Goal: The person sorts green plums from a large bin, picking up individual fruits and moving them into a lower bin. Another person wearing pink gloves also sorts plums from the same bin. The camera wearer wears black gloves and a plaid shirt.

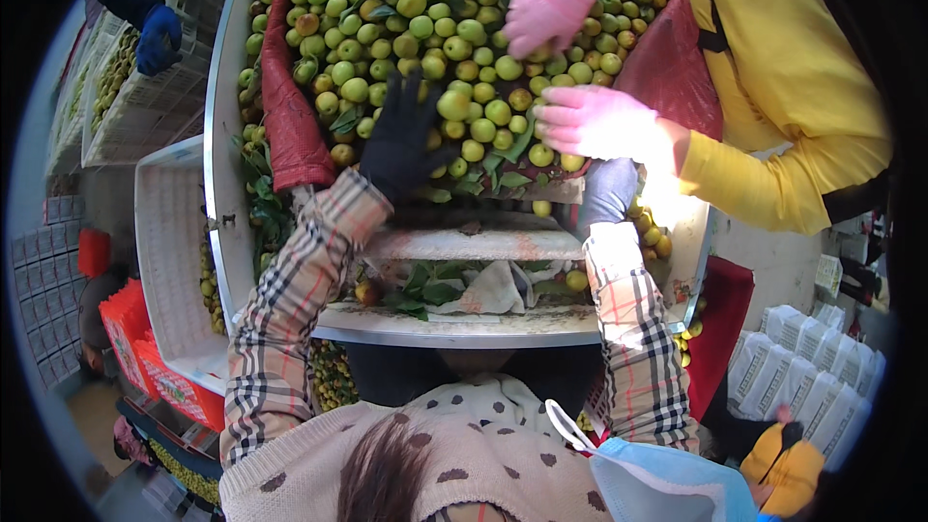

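A heap of small round green-yellow fruits (pixel 362 29), which look like jujubes, covers the sorting table (pixel 464 337) before me, mixed with green leaves (pixel 516 180). My left hand (pixel 402 134), in a black glove, lies on the heap's near left part with its fingers spread, palm down. My right hand (pixel 609 188), in a grey glove, is at the heap's near right edge. A co-worker's pink-gloved hand (pixel 594 116) covers its fingers, so I cannot see whether it holds anything. Below my hands, a white ledge (pixel 471 243) crosses the table.
Another pink-gloved hand (pixel 547 13) of the yellow-sleeved co-worker reaches into the fruit. Red mesh sacking (pixel 290 116) lines the heap's sides. A white plastic crate (pixel 170 254) stands left, near red boxes (pixel 177 377). A blue-gloved hand (pixel 158 40) is over fruit crates. White packages (pixel 797 355) stand right.
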Demonstrator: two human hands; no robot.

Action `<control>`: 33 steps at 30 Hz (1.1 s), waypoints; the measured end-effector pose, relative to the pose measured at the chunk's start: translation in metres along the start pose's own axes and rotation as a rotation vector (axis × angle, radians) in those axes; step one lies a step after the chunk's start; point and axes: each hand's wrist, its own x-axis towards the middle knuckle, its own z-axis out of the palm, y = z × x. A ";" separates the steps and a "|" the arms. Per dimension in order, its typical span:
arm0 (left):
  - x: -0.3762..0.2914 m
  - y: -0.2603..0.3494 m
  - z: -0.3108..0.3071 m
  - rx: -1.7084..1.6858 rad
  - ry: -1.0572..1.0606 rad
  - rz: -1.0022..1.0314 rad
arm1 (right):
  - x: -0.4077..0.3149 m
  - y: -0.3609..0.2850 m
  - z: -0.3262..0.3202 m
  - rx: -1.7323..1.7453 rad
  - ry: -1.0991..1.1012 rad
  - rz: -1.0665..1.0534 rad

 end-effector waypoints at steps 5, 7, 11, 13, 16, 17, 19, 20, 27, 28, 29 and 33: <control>-0.020 0.015 -0.037 -0.055 -0.183 0.186 | 0.000 -0.004 -0.006 -0.080 -0.102 0.091; 0.013 -0.014 -0.057 -0.165 0.101 -0.006 | 0.000 -0.004 -0.007 -0.157 -0.126 0.115; 0.034 -0.050 -0.070 0.561 -0.073 -0.329 | 0.000 -0.001 -0.004 -0.188 -0.032 0.054; 0.011 -0.032 -0.052 0.447 -0.188 -0.347 | -0.001 0.000 -0.002 -0.133 -0.027 0.070; -0.024 0.006 -0.035 0.278 -0.155 -0.149 | -0.002 -0.001 -0.002 -0.124 -0.028 0.071; -0.028 0.015 -0.035 0.229 -0.202 -0.097 | -0.002 -0.001 -0.002 -0.118 -0.021 0.068; 0.003 0.009 -0.042 0.034 -0.320 -0.249 | -0.003 -0.003 -0.003 -0.135 -0.042 0.094; 0.020 0.004 -0.048 -0.039 -0.360 -0.339 | -0.004 -0.004 -0.004 -0.134 -0.045 0.102; 0.154 -0.043 -0.013 0.381 0.323 -0.116 | -0.004 -0.008 -0.007 -0.138 -0.040 0.116; 0.152 -0.044 -0.003 0.296 0.287 -0.158 | -0.004 -0.008 -0.007 -0.130 -0.042 0.119; 0.145 -0.043 0.004 0.214 0.291 -0.165 | -0.004 -0.009 -0.007 -0.123 -0.053 0.122; 0.092 -0.026 0.009 0.036 0.179 -0.083 | -0.003 -0.009 -0.008 -0.103 -0.055 0.120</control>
